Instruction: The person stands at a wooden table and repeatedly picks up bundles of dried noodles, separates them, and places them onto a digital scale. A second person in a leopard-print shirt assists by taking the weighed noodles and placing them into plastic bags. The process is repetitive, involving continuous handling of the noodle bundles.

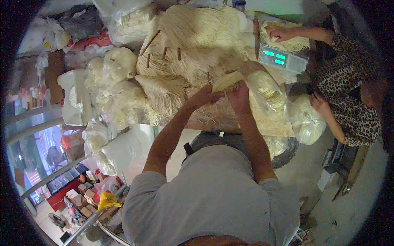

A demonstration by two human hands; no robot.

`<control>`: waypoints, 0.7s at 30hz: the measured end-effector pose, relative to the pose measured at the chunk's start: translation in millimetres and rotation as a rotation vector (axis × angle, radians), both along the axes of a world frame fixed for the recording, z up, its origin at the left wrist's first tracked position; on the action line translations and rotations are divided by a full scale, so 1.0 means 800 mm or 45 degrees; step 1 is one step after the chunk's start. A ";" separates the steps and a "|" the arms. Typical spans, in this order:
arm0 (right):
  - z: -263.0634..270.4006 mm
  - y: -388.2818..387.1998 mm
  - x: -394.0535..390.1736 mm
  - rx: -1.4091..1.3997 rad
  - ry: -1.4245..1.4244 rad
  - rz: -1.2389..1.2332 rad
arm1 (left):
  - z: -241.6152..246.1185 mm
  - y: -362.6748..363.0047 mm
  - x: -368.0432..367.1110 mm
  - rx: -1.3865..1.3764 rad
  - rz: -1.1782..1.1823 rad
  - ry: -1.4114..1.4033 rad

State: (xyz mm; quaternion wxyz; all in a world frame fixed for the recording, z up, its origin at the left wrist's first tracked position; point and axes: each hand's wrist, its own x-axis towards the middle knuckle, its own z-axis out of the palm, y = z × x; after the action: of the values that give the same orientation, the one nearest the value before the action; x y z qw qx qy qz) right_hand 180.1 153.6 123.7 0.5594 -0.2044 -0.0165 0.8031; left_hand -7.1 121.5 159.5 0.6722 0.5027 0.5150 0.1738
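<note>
A folded bundle of pale noodle strands (226, 82) spans the gap between my two hands, above the front part of the table. My left hand (208, 96) grips its left end, and my right hand (238, 92) has hold of the right end. Just beyond them lies a large heap of long thin noodles (203, 33), with several thin brown sticks (179, 53) poking out. A draped fold of noodles (164, 89) sits to the left of my left hand. Beside my right hand rests a clear plastic bag of noodles (269, 92). My fingertips are partly hidden.
A co-worker's hand (278, 33) touches noodles (292, 43) on a digital scale (282, 59) with lit displays. Their other hand (320, 103) is at a filled bag (307, 121) by the wooden table edge (274, 130). Bagged noodles (118, 64) crowd the left side.
</note>
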 end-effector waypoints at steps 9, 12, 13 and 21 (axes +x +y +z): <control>-0.008 -0.067 0.058 0.017 -1.153 -0.031 | -0.066 -0.046 0.111 -0.287 0.519 -1.065; 0.038 -0.099 0.068 0.103 -1.410 -0.139 | -0.056 -0.044 0.158 -0.320 0.546 -1.038; 0.041 -0.107 0.077 0.123 -1.565 -0.277 | -0.027 -0.058 0.186 -0.382 0.538 -0.967; 0.007 -0.059 0.231 0.264 -2.356 -0.259 | -0.017 0.005 0.243 1.020 0.524 0.235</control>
State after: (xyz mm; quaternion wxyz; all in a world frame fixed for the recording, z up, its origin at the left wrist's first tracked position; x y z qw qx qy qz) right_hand 364.6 106.2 128.9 0.4068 -0.7118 -0.5086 0.2630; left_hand 187.2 125.5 146.0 0.3277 0.6237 0.5539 0.4436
